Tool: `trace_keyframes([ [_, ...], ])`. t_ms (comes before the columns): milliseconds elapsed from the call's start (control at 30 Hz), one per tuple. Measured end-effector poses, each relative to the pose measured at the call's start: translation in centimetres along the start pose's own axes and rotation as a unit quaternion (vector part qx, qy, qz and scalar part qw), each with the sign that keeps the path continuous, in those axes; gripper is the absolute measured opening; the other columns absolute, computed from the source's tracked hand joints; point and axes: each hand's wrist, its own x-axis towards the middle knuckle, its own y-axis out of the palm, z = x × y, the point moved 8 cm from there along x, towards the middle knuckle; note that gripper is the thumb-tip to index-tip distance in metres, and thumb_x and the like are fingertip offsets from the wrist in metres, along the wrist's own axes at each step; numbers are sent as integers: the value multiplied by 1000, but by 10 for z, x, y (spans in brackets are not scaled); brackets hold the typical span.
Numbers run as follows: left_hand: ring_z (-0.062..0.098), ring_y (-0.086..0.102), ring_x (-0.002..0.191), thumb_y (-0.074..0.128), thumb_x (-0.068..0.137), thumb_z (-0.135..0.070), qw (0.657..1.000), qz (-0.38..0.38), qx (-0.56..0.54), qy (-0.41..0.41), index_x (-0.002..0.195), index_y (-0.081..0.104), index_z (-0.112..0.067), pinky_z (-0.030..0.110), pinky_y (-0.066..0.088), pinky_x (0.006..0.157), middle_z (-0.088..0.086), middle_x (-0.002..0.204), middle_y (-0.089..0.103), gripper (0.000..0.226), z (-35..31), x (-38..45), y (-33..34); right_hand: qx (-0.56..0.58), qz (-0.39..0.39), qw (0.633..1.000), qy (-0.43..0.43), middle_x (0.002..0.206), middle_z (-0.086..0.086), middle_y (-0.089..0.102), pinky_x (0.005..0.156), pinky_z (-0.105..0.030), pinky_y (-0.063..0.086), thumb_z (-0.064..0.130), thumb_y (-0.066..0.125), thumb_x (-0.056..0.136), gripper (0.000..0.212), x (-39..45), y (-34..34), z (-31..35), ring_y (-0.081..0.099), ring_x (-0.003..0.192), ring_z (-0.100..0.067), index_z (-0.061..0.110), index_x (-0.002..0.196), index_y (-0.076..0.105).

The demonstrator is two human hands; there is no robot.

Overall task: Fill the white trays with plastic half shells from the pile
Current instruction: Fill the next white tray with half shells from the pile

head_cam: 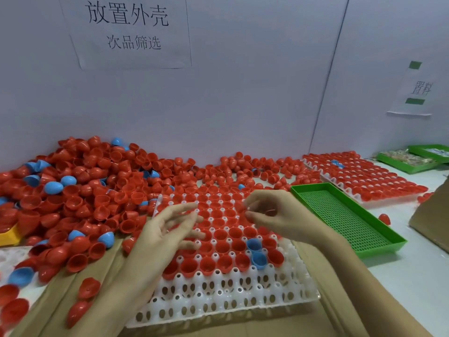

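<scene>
A white tray (218, 296) lies in front of me on brown cardboard. Its far rows hold red half shells and two blue ones (256, 251); the near rows show bare white cups. A big pile of red and blue half shells (85, 190) spreads along the wall to the left and behind the tray. My left hand (167, 229) hovers over the tray's left side with fingers spread and holds nothing. My right hand (272, 215) is above the tray's right side, fingers curled around a red half shell (270, 211).
A second white tray (379, 178) filled with red shells lies at the back right. A green perforated tray (340, 215) sits between the two. Further green trays (413, 159), a cardboard box (432, 215) and a yellow bin (9, 235) stand at the edges. Loose shells (88, 288) lie at the near left.
</scene>
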Motion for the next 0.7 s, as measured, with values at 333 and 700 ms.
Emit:
trace_keyframes([
  [333,21,73,90,62,103,-24,988,-156,15,9,109,75,-23,35,58,73,1,101,77,14,-3,6,-50,-190,160,963,100,70,15,64,56,-19,42,30,76,95,14,-55,-22,-43,51,57,-1,42,92,70],
  [700,19,69,85,55,106,-21,987,-161,23,-5,107,76,-15,33,55,68,5,98,76,22,-10,3,-51,-215,306,907,192,87,3,75,69,-20,60,27,71,99,15,-31,-29,-29,69,70,-1,24,114,71],
])
